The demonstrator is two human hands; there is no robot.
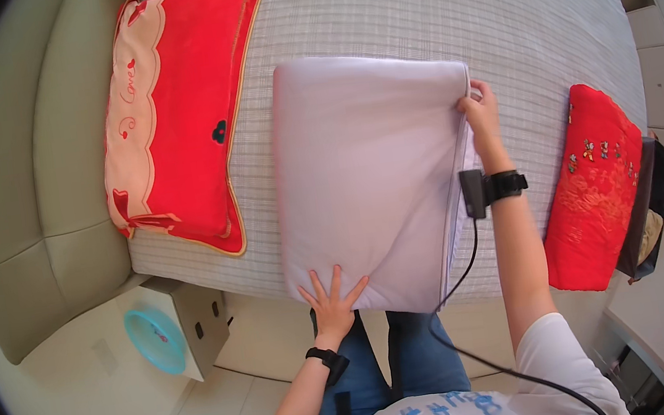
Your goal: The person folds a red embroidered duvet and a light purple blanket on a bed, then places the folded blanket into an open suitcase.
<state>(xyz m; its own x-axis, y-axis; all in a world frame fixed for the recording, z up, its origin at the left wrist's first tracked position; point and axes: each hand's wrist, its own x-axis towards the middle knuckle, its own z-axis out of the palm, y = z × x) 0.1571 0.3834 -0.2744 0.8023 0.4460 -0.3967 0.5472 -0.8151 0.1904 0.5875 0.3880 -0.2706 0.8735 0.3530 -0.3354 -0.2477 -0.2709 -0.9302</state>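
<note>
Bed (pixel 491 7) fills the far half, grey fine-check cover, woven look; far edge cut off by the frame rim. Headboard (pixel 16 192) at left, beige, padded, w/ seams. White pillow (pixel 366 177) lies mid-bed near the near edge, soft, rectangular, smooth cloth; its right edge shows a zip/seam line, detail hard to make out. Red pillow (pixel 182 109) far left, plush, w/ pink scalloped band & gold piping, top corner cut off. Red cloth (pixel 592 188) at right bed edge, embroidered, folded; partly hides a dark bag (pixel 648 222) behind it, contents unclear. Blue bowl (pixel 156 341) near left on a low box, round, plastic-looking. Left hand (pixel 332 301) lies flat on white pillow's near edge, fingers spread open. Right hand (pixel 481 112) at pillow's far-right corner, fingers pinched closed on the edge. Both wrists wear black bands; cable runs from the right one.
</note>
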